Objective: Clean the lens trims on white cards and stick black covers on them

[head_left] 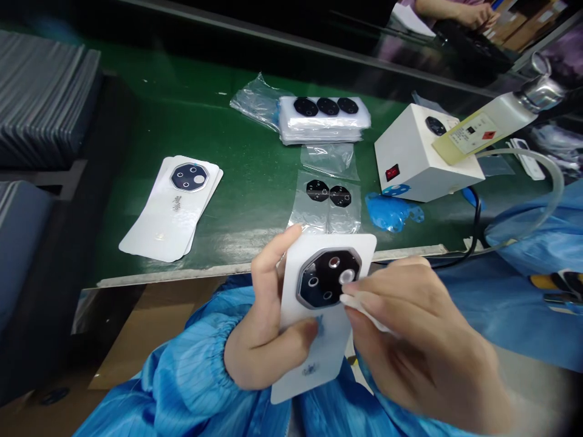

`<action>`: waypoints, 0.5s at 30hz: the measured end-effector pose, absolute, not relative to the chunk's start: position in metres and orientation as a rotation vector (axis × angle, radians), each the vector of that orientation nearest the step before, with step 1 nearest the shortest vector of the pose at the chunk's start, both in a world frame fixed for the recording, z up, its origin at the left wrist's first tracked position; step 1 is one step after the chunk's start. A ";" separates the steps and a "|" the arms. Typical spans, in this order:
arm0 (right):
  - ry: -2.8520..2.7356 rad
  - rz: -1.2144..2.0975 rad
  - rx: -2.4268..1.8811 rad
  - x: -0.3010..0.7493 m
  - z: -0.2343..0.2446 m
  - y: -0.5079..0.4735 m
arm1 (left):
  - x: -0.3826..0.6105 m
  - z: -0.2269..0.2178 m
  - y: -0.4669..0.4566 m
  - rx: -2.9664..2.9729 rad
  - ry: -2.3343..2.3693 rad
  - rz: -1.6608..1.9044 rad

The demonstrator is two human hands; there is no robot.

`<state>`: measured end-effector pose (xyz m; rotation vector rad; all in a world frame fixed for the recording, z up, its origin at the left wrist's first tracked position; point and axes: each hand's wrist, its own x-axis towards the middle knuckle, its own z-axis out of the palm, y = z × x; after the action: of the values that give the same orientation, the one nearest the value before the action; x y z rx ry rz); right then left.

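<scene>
Low in the middle of the frame, the person's left hand [266, 315] gripped a white card [314, 346] firmly around its left edge. The card's long axis ran nearly upright, its top end leaning slightly right, toward the far side of the bench. A black octagonal lens plate [327, 278] with a silver rim sat near that top end. The right hand [421, 346] closed on a white wipe [359, 311], pressing it against the plate's lower right side, by a bright round window. A blue sleeve [191, 388] covered the left wrist. Beyond the hands, on a green work bench [204, 115], lay a stack of similar cards [170, 206] at left, a clear bag with two black plates [328, 194], and a plastic-wrapped stack [324, 118]. A white box [410, 155] with a red switch stood at right.
</scene>
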<state>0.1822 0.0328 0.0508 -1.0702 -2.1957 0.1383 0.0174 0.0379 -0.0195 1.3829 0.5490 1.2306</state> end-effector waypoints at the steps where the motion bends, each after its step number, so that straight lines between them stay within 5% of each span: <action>1: -2.181 0.173 -1.051 0.180 0.049 0.034 | 0.018 -0.020 0.039 1.417 0.550 1.257; 15: -2.037 0.134 -1.111 0.162 0.035 0.044 | 0.025 -0.026 0.041 1.551 0.595 1.291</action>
<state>0.1624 0.0438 0.0351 -1.1113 -2.0368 0.1339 0.0247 0.0410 -0.0260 1.5511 0.5949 1.2909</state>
